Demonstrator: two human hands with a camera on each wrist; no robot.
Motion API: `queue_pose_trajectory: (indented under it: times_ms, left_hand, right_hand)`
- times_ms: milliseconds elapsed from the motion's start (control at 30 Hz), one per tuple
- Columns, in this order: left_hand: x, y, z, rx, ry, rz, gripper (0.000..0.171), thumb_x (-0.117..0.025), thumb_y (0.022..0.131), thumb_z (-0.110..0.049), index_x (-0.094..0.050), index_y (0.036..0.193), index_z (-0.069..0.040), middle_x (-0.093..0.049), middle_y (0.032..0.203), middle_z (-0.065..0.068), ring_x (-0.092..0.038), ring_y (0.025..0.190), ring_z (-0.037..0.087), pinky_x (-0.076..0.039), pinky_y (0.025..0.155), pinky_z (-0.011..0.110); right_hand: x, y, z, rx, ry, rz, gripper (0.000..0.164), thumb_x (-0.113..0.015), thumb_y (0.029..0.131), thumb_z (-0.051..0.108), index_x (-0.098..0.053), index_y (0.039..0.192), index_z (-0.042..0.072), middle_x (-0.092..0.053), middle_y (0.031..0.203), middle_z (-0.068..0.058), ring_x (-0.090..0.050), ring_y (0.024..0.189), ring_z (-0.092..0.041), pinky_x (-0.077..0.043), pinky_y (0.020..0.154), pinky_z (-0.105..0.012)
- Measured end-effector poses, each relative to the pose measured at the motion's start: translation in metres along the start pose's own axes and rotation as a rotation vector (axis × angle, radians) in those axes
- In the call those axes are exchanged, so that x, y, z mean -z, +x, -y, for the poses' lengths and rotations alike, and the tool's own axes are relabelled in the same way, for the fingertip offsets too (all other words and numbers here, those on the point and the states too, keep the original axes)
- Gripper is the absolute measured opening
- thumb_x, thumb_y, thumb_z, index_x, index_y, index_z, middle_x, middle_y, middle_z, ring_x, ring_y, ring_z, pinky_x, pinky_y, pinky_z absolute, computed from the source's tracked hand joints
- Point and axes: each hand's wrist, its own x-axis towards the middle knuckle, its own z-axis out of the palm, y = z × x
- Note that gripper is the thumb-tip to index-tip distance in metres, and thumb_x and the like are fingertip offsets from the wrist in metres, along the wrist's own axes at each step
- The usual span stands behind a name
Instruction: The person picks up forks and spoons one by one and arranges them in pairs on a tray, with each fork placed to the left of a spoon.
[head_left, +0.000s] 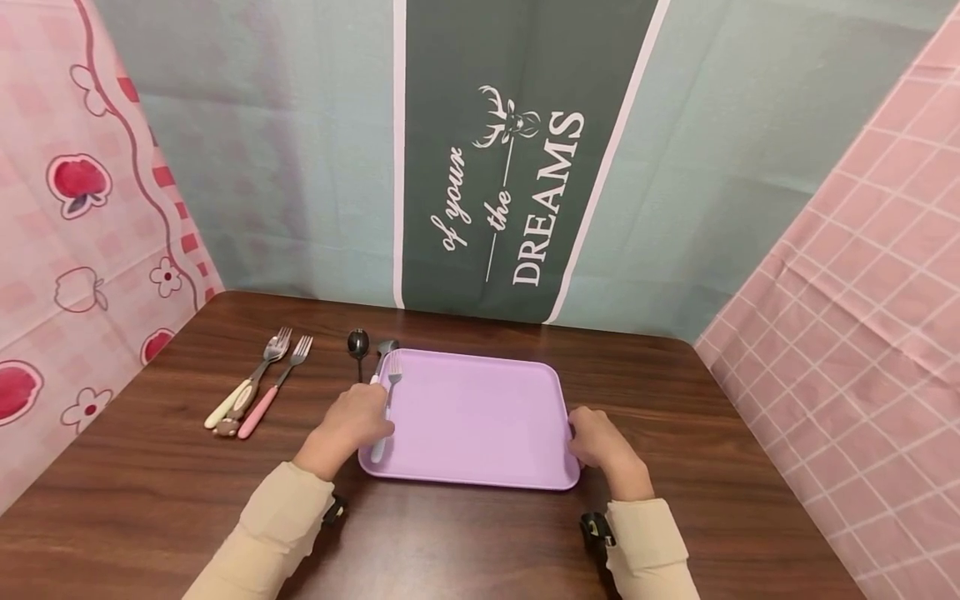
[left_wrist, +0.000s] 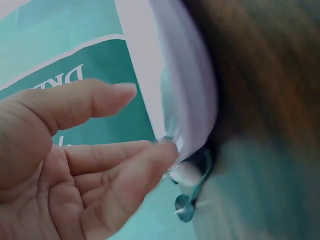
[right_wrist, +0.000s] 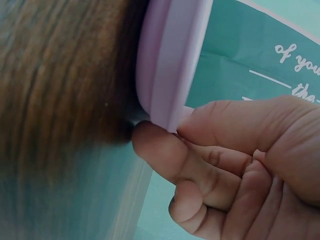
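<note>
Left hand (head_left: 358,415) at nine o'clock, right hand (head_left: 598,437) at three, lilac tray (head_left: 480,417) between.
Left touches it, thumb spread; right pinches it.

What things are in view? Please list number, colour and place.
Tray: one, lilac, between the hands
Pale-handled fork: one, silver, on tray's left side
Pale-handled spoon: one, grey, at tray's far left corner
Dark spoon: one, black, beyond left hand
Pink-handled fork: one, silver, table's left
Overlapping fork and spoon: one each, silver, cream and brown handles, left of pink-handled fork
Table: one, dark brown, below
Lettered cloth: one, blue-green and dark green, back
Fruit-print cloth: one, pink, left
Grid cloth: one, pink and white, right
Wrist cameras: two, black, wrists
Sleeves: two, beige, forearms
Left hand: one, bare, tray's left edge
Right hand: one, bare, tray's right edge
</note>
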Motion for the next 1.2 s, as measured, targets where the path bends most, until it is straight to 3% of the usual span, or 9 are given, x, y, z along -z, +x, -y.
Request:
queue_pose_trajectory:
  times_ms: [200,367,533,800,967,1200]
  left_hand:
    - [0.008,0.000,0.005,-0.059,0.094,0.020,0.018,-0.068,0.069,-0.009,-0.059,0.082,0.000,-0.052,0.078,0.014,-0.051,0.064,0.025,-0.045,0.056,0.040]
    - [0.010,-0.001,0.006,-0.059,0.133,0.016,0.018,-0.067,0.070,-0.009,-0.060,0.084,-0.001,-0.052,0.081,0.016,-0.052,0.066,0.025,-0.045,0.055,0.042]
    - [0.007,0.001,0.009,-0.076,0.125,0.019,0.015,-0.066,0.071,-0.010,-0.059,0.082,-0.003,-0.051,0.080,0.014,-0.051,0.066,0.025,-0.045,0.055,0.042]
    - [-0.001,0.010,0.026,-0.170,0.049,-0.024,0.013,-0.061,0.077,-0.002,-0.062,0.090,0.000,-0.050,0.079,0.012,-0.048,0.069,0.023,-0.043,0.057,0.040]
    - [-0.002,0.015,0.032,-0.148,0.030,-0.053,0.021,-0.061,0.077,0.001,-0.062,0.098,0.002,-0.050,0.080,0.015,-0.051,0.068,0.026,-0.045,0.059,0.041]
    - [-0.002,0.021,0.035,-0.146,0.036,-0.063,0.016,-0.061,0.075,0.003,-0.063,0.091,0.001,-0.050,0.079,0.016,-0.053,0.071,0.029,-0.046,0.061,0.044]
  right_hand:
    - [0.000,0.000,0.001,0.004,-0.015,-0.006,0.007,-0.056,0.071,-0.006,-0.056,0.068,0.000,-0.054,0.063,-0.007,-0.054,0.056,-0.020,-0.045,0.051,-0.031]
    - [-0.001,0.000,-0.001,-0.003,-0.010,-0.004,0.005,-0.056,0.070,-0.005,-0.056,0.068,-0.001,-0.053,0.061,-0.007,-0.054,0.054,-0.020,-0.045,0.050,-0.030]
    - [-0.001,0.000,0.000,-0.022,0.006,0.006,0.006,-0.056,0.069,-0.007,-0.058,0.070,-0.001,-0.053,0.059,-0.007,-0.054,0.052,-0.019,-0.045,0.049,-0.030]
    - [-0.001,0.000,0.000,-0.021,0.013,0.004,0.007,-0.055,0.069,-0.007,-0.058,0.069,0.000,-0.053,0.058,-0.006,-0.054,0.051,-0.018,-0.045,0.048,-0.029]
    - [-0.002,-0.001,0.000,-0.015,0.001,-0.007,0.007,-0.055,0.069,-0.007,-0.057,0.069,-0.001,-0.053,0.059,-0.007,-0.055,0.051,-0.019,-0.045,0.049,-0.029]
    - [-0.002,-0.001,0.000,-0.008,0.009,-0.005,0.007,-0.056,0.068,-0.008,-0.056,0.068,0.000,-0.053,0.059,-0.007,-0.054,0.052,-0.020,-0.045,0.049,-0.030]
